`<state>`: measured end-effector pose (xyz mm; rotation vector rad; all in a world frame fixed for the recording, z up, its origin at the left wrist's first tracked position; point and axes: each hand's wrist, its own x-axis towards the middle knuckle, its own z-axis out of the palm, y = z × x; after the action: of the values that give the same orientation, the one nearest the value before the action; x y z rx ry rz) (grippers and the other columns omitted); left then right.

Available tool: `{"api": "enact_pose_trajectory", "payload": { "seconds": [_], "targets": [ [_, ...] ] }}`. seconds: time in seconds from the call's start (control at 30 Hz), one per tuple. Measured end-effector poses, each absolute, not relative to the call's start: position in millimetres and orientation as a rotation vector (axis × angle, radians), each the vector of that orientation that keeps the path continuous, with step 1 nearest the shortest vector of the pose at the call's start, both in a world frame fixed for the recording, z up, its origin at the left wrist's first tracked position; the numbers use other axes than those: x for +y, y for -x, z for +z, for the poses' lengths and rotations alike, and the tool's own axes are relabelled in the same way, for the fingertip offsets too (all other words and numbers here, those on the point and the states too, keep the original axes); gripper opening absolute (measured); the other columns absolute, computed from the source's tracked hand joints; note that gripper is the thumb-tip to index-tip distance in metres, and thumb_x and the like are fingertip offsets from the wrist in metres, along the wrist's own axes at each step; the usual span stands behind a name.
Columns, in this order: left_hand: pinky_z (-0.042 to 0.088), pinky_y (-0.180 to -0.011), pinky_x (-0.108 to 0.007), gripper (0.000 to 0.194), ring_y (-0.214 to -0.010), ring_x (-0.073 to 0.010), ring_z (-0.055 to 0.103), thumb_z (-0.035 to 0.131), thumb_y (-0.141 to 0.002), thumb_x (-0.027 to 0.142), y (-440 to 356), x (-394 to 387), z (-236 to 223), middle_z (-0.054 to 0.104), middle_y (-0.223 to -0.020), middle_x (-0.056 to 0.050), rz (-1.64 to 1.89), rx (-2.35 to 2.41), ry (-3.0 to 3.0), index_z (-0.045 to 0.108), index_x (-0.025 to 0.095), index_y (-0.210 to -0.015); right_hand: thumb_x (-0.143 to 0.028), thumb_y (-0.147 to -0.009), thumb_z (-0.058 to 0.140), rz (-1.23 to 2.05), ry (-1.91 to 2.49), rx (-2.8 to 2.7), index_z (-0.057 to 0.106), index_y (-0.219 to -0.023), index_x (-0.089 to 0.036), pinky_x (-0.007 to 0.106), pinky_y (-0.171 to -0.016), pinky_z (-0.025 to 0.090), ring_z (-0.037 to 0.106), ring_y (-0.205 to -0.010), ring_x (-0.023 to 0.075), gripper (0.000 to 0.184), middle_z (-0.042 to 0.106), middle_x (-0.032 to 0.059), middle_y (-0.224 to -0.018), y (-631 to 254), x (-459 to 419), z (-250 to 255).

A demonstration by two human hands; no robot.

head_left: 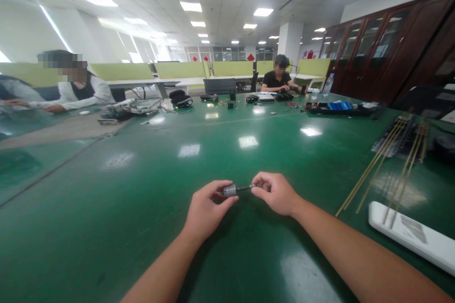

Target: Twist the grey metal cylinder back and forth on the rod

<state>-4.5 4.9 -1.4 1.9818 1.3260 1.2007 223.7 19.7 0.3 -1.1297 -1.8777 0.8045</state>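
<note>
Your forearms are entering from the bottom edge of the frame above a green tabletop. At upper left, a person in a white jacket is sitting beside the table. Near the centre, your left hand is clamping thumb and fingers on a silver cylinder, which is pointing its dark shaft rightward. Your right hand is pinching the shaft's far end between closed fingertips; the metallic detail there is too small to identify. Upper right of centre, a co-worker in a black shirt is sitting behind scattered parts. At right, thin yellowish rods are lying slantwise, some overlapping a white case at lower right.
</note>
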Motion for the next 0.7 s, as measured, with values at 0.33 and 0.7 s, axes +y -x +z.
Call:
{"api": "enact_pose_trajectory", "payload": {
  "seconds": [0.33,0.7],
  "targets": [
    [0.055,-0.077,-0.030,0.031,-0.081,-0.0177,0.066,0.075,-0.076,0.037,4.6,5.3,-1.2,0.070,-0.100,0.000,1.187,1.347,-1.964,0.070,0.026,-0.105,-0.025,-0.081,0.064,0.829,1.117,-1.853,0.067,-0.085,-0.016,0.023,-0.052,0.033,0.042,-0.051,0.0100,0.010,0.051,-0.0042,-0.059,-225.6,22.8,-2.9],
    [0.053,-0.075,-0.031,0.034,-0.081,-0.0182,0.065,0.076,-0.076,0.041,6.0,6.8,-2.5,0.070,-0.100,-0.001,1.166,1.393,-1.949,0.070,0.026,-0.105,-0.026,-0.081,0.065,0.863,1.083,-1.801,0.065,-0.083,-0.016,0.023,-0.051,0.033,0.042,-0.051,0.0098,0.009,0.051,-0.0040,-0.059,-226.3,24.4,-4.0]
  ]
}}
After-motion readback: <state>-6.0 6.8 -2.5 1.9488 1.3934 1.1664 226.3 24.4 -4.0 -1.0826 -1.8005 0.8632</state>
